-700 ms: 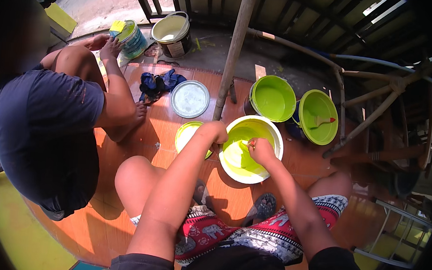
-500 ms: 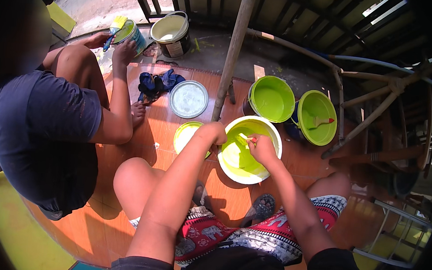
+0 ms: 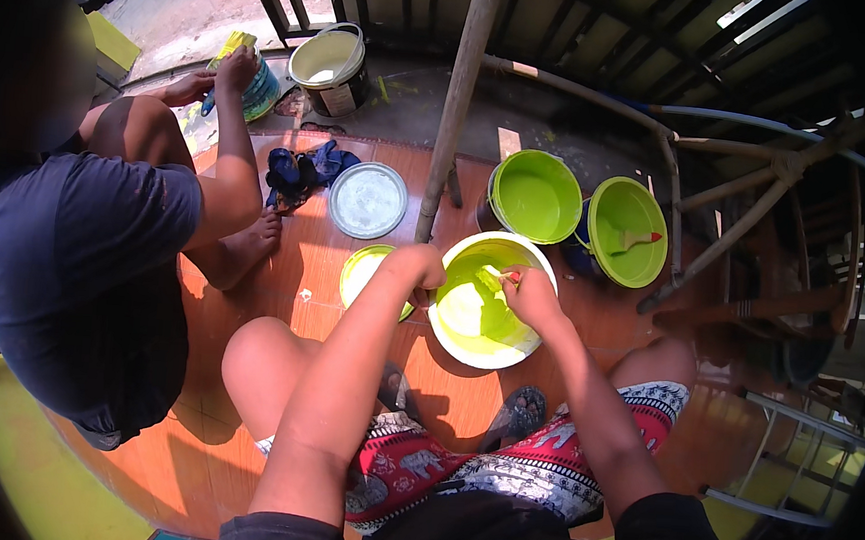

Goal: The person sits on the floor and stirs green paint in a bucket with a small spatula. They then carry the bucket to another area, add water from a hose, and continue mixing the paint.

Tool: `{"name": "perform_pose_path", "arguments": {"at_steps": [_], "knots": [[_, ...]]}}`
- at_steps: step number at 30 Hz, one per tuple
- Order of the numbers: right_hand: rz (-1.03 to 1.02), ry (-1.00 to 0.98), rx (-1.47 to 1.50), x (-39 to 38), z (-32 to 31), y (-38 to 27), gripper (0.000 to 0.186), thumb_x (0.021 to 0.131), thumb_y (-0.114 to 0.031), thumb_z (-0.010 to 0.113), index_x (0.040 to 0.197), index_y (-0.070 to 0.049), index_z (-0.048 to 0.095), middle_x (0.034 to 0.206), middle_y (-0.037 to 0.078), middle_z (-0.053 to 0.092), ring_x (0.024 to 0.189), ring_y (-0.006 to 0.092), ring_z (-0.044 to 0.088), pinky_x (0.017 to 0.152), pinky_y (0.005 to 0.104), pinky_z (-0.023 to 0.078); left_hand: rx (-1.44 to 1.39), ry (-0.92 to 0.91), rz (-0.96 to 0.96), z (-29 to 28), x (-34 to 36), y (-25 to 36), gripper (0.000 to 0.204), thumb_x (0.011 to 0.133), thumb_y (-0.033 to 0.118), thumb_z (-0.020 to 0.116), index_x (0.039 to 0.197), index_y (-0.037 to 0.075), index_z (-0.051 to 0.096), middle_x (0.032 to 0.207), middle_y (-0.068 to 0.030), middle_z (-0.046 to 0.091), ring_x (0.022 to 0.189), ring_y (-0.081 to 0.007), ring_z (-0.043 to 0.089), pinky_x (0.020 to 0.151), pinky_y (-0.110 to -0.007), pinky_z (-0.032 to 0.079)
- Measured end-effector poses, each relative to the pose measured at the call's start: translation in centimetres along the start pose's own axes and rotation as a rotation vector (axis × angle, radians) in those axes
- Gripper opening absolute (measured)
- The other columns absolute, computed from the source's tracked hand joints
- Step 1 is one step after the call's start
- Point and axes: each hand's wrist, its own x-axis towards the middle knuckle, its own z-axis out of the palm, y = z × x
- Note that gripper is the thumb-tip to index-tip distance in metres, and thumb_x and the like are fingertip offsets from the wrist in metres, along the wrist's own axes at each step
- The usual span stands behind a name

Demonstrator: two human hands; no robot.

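My right hand [image 3: 531,295] is closed around the handle of a paintbrush [image 3: 491,276], its bristles coated yellow-green. The brush is inside a white bucket [image 3: 533,349] with bright yellow-green paint on its bottom and inner wall. At the bucket's left rim, my left hand [image 3: 424,269] is curled with its fingers against the edge, seemingly gripping it; the fingertips are partly hidden. Under my left forearm lies a round paint-covered lid [image 3: 358,273], partly hidden.
Beyond the bucket stand two yellow-green paint pails [image 3: 535,197] [image 3: 603,266], the right one holding a second brush [image 3: 642,239]. A grey lid [image 3: 367,200], a dark cloth [image 3: 309,169] and a bamboo pole [image 3: 453,121] are nearby. At left, a person holds a paint can [image 3: 261,96].
The view has shifted slightly. My brush has moved a little within the bucket, while my left hand stays at the rim. The other person's hand has risen in front of their can and brush.
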Motion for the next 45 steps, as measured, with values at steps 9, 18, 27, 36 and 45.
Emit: {"name": "perform_pose_path", "arguments": {"at_steps": [9,18,27,36,45], "knots": [[0.025,-0.125,-0.034,-1.2,-3.7,-1.3,0.024,0.083,-0.020,0.066,0.087,0.003,0.072,0.080,0.025,0.068,0.078,0.0406,0.068,0.074,0.0437,0.055,0.098,-0.031,-0.019,0.0,-0.4,0.5,0.027,0.088,0.002,0.044,0.090,-0.007,0.070,0.087,-0.0192,0.073,0.072,-0.0256,0.073,0.063,-0.039,0.061],[-0.049,-0.138,-0.498,0.4,-0.8,0.2,0.026,0.082,-0.024,0.066,0.083,0.002,0.072,0.083,0.022,0.070,0.082,0.0385,0.069,0.078,0.0466,0.055,0.357,0.012,-0.049,0.8,-0.2,1.9,0.031,0.080,0.002,0.047,0.100,-0.004,0.071,0.092,-0.0184,0.074,0.078,-0.0267,0.074,0.071,-0.040,0.059],[-0.175,-0.025,-0.232,-2.0,-5.2,-2.1,0.022,0.081,-0.018,0.066,0.082,0.004,0.069,0.078,0.025,0.067,0.075,0.0407,0.067,0.071,0.0467,0.054,0.211,-0.006,-0.063,0.7,-1.6,1.1,0.032,0.083,-0.001,0.043,0.093,-0.004,0.072,0.088,-0.0195,0.074,0.076,-0.0256,0.075,0.069,-0.041,0.059],[-0.125,-0.077,-0.063,-1.7,-3.5,-1.7,0.024,0.083,-0.017,0.065,0.097,0.003,0.071,0.077,0.026,0.067,0.075,0.0402,0.068,0.071,0.0446,0.054,0.314,-0.088,-0.013,0.4,-2.2,1.6,0.033,0.085,0.000,0.041,0.093,-0.005,0.072,0.091,-0.0190,0.074,0.076,-0.0234,0.074,0.069,-0.039,0.059],[-0.057,0.029,0.101,-2.4,-4.0,-2.3,0.020,0.083,-0.013,0.065,0.093,0.002,0.071,0.071,0.017,0.068,0.061,0.0206,0.066,0.060,0.0327,0.051,0.377,-0.119,-0.065,0.2,-2.3,1.6,0.025,0.091,0.011,0.053,0.092,0.000,0.076,0.086,-0.0090,0.076,0.074,-0.0181,0.073,0.066,-0.035,0.058]]}}
